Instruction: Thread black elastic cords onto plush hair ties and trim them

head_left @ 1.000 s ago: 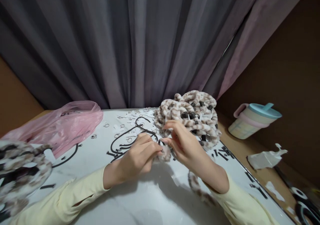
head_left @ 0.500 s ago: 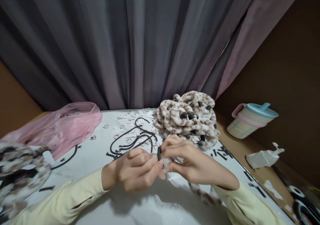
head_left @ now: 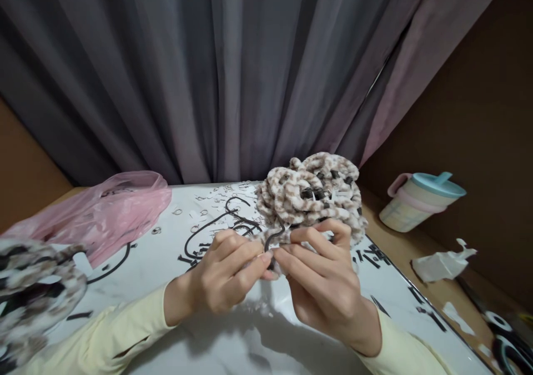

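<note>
My left hand (head_left: 227, 269) and my right hand (head_left: 327, 278) meet above the table, fingertips nearly touching. Between them a thin black cord (head_left: 273, 235) curves upward, pinched at its lower end by both hands. A fuzzy white-and-brown rope piece shows in part around the fingertips, mostly hidden by them. Just behind the hands sits a pile of fuzzy white-and-brown rope loops (head_left: 287, 197) with black bindings. More black cords (head_left: 204, 228) lie on the table beyond my left hand.
On the left are a pink plastic bag (head_left: 133, 203) and more fuzzy loops (head_left: 66, 297). Small rings (head_left: 177, 212) and black cord scraps (head_left: 377, 257) dot the white table (head_left: 166, 242). At right stand a lidded cup (head_left: 412, 208), crumpled white paper (head_left: 441, 264) and black-handled scissors (head_left: 510, 353).
My right hand has turned more upright, its fingers now raised. The black cord, earlier a short bit between the hands, now shows a longer end curving up and away.
</note>
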Tool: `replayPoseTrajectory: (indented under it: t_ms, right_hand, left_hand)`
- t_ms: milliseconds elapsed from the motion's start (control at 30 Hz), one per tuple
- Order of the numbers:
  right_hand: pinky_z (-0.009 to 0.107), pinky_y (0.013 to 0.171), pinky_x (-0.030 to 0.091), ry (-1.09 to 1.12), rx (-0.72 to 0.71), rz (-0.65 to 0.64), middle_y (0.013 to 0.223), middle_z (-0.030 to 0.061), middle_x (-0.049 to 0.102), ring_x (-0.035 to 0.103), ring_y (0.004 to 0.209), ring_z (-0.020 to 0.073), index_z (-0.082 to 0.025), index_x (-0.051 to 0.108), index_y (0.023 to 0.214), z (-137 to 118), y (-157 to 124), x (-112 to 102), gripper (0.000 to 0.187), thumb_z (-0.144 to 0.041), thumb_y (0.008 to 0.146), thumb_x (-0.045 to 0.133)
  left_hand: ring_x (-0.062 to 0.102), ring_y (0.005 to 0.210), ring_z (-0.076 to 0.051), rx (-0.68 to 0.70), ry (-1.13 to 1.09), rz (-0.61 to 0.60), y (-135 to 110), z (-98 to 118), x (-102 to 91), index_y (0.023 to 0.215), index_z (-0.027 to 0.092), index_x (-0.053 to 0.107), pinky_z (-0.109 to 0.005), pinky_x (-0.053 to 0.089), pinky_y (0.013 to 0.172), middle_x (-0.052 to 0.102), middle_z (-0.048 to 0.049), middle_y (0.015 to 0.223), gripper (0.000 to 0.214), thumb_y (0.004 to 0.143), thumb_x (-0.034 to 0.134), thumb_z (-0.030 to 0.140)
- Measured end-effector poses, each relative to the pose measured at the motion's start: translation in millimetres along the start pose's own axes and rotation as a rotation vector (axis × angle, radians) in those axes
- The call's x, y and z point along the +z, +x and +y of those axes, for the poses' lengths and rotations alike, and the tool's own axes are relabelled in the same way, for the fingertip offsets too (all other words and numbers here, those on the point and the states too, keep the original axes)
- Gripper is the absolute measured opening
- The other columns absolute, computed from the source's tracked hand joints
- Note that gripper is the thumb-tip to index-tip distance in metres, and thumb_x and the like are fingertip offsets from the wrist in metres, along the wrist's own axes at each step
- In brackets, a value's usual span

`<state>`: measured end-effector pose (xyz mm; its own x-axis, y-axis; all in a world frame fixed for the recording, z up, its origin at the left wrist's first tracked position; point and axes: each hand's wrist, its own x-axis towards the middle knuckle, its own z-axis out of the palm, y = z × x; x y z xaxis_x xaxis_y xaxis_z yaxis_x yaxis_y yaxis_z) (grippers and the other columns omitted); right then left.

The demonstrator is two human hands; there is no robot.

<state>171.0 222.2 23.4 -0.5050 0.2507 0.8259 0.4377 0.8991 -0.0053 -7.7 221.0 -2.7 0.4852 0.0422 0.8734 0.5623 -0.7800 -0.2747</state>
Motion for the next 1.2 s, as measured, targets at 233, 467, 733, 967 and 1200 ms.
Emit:
replayPoseTrajectory:
  t_ms: [233,467,733,967,1200]
  right_hand:
    - [0.036,0.076,0.028,-0.083,0.004,-0.012,0.064,0.0020,0.058,0.052,0.078,0.0159,-0.012,0.056,0.086,-4,-3,-1,0.016,-0.006,0.078,0.043]
    - [0.036,0.077,0.028,-0.119,0.014,-0.033,0.059,0.0007,0.053,0.051,0.074,0.0147,-0.012,0.055,0.083,-2,-2,-1,0.017,-0.002,0.076,0.044]
    - [0.037,0.078,0.030,-0.303,-0.213,0.034,0.074,0.0082,0.063,0.055,0.089,0.0193,-0.005,0.058,0.089,3,-11,4,0.016,-0.002,0.078,0.047]
    - [0.037,0.078,0.030,-0.261,-0.191,0.050,0.073,0.0059,0.062,0.054,0.088,0.0187,-0.007,0.057,0.089,9,-11,8,0.018,-0.002,0.078,0.044]
    - [0.035,0.078,0.028,-0.224,-0.089,-0.052,0.070,0.0028,0.057,0.051,0.079,0.0160,-0.011,0.054,0.088,12,-7,10,0.013,-0.004,0.084,0.043]
  left_hand:
    - [0.057,0.072,-0.016,0.018,0.020,0.001,1,-1,-4.4,0.092,0.004,0.054,-0.028,0.046,0.063,0.066,-0.0110,0.075,0.009,0.087,0.054,0.012]
    - [0.055,0.071,-0.016,-0.007,0.009,-0.058,0,-2,0.7,0.097,0.002,0.055,-0.029,0.043,0.065,0.066,-0.0109,0.077,0.013,0.087,0.053,0.009]
    - [0.049,0.061,-0.010,-0.597,-0.473,-0.161,6,9,1.4,0.089,0.014,0.057,-0.020,0.041,0.056,0.056,-0.0022,0.068,0.016,0.093,0.041,0.017]
    - [0.045,0.062,-0.013,-0.534,-0.349,-0.139,1,12,7.0,0.092,0.012,0.054,-0.024,0.040,0.059,0.052,-0.0029,0.067,0.021,0.095,0.036,0.021]
    - [0.043,0.058,-0.011,-0.574,-0.359,-0.125,-1,9,9.0,0.086,0.014,0.052,-0.022,0.038,0.054,0.047,-0.0004,0.064,0.018,0.094,0.037,0.020]
